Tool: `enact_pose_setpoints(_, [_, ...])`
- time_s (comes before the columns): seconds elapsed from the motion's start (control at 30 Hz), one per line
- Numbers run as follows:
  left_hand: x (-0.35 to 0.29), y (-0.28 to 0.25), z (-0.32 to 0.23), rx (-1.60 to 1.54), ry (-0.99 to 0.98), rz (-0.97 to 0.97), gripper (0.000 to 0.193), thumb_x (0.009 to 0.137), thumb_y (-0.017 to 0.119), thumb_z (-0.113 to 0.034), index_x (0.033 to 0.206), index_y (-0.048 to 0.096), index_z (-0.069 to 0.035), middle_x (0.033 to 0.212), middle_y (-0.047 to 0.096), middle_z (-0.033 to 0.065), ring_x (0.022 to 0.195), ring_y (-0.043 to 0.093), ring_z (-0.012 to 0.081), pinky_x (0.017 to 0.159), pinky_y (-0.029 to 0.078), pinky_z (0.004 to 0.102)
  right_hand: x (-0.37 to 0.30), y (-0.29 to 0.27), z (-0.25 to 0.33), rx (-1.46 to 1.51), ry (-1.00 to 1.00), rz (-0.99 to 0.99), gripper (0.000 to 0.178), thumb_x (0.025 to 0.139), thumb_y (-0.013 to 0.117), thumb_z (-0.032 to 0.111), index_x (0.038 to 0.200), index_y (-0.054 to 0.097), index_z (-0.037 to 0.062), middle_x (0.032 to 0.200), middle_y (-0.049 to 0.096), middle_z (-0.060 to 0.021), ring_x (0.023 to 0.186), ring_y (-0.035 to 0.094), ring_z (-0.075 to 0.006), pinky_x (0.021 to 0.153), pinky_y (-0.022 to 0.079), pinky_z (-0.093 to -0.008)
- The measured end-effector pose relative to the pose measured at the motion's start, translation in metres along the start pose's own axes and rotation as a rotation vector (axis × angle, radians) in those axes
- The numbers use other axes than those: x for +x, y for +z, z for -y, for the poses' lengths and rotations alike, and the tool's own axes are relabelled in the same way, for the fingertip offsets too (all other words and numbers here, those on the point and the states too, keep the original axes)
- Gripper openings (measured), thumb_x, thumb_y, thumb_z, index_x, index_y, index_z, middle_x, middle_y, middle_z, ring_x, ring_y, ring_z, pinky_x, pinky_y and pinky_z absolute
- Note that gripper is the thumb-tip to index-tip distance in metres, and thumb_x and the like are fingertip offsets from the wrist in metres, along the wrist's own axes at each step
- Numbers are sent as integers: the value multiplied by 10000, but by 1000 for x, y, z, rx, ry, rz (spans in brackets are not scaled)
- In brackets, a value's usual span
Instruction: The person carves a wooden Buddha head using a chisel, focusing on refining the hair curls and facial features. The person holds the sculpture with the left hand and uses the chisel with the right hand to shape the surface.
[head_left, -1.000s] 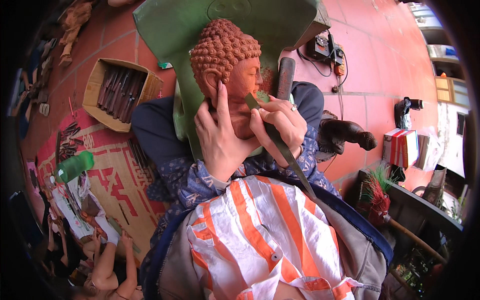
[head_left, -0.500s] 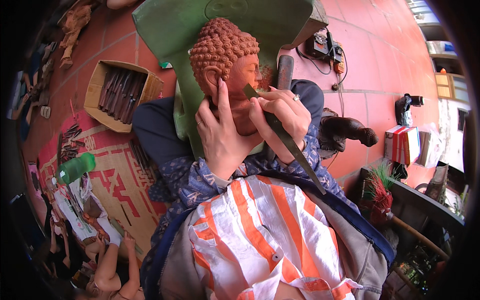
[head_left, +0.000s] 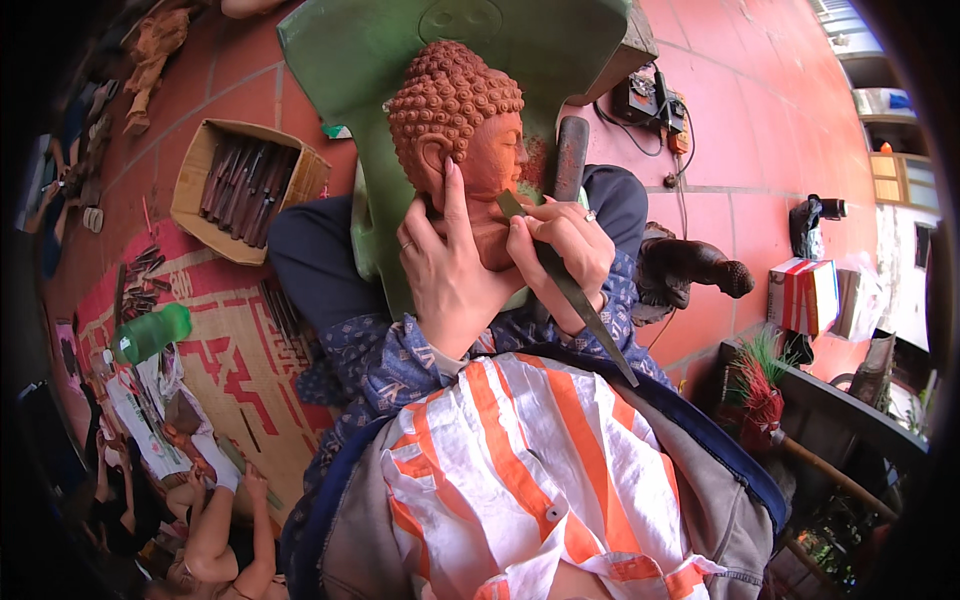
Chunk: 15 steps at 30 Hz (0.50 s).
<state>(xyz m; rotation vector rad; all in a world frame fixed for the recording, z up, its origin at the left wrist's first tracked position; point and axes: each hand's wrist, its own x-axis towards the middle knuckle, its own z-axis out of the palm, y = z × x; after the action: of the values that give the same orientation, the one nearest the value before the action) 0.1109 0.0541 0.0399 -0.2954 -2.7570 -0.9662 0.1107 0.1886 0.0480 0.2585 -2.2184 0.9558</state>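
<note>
A reddish-brown carved Buddha head (head_left: 455, 115) with curled hair lies in front of me on a green plastic chair (head_left: 375, 170), its face turned to the right. My left hand (head_left: 445, 265) grips the bust at its neck, with the index finger stretched up beside the ear. In my right hand (head_left: 565, 250) is a flat dark metal file (head_left: 580, 300). The file's upper end touches or nearly touches the bust below the chin, and its narrow tail points down toward my striped shirt. A dark cylindrical bar (head_left: 571, 160) lies just right of the face.
On the left stands a cardboard box (head_left: 215, 135) of chisel-like tools, with a green bottle (head_left: 152, 335) on a patterned mat (head_left: 255, 400). Another person's arm (head_left: 262, 530) shows lower left. To the right are a dark carved figure (head_left: 690, 270), a power box (head_left: 640, 95) and a striped box (head_left: 803, 295).
The file and my right hand have moved down slightly, from beside the cheek to below the chin. My left hand keeps its hold, and the whole view has shifted a little.
</note>
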Motion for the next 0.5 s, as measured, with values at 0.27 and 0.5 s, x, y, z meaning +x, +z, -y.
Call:
enact_pose_setpoints(0.27, [0, 4, 2, -10, 10, -24, 1209, 618, 871, -504, 1580, 233, -144, 1289, 384, 266, 1111, 463, 478, 928, 435, 555, 19, 2, 4, -24, -66, 46, 157, 717, 789, -19, 744, 637, 9, 804, 712, -137, 708, 696, -277, 675, 542, -344])
enact_pose_setpoints(0.5, [-2, 1, 3, -43, 22, -29, 1136, 677, 834, -513, 1578, 248, -146, 1298, 380, 272, 1094, 468, 474, 926, 431, 557, 21, 0, 8, -33, -91, 58, 155, 726, 782, 13, 725, 628, 27, 775, 702, -124, 674, 680, -280, 687, 550, -368])
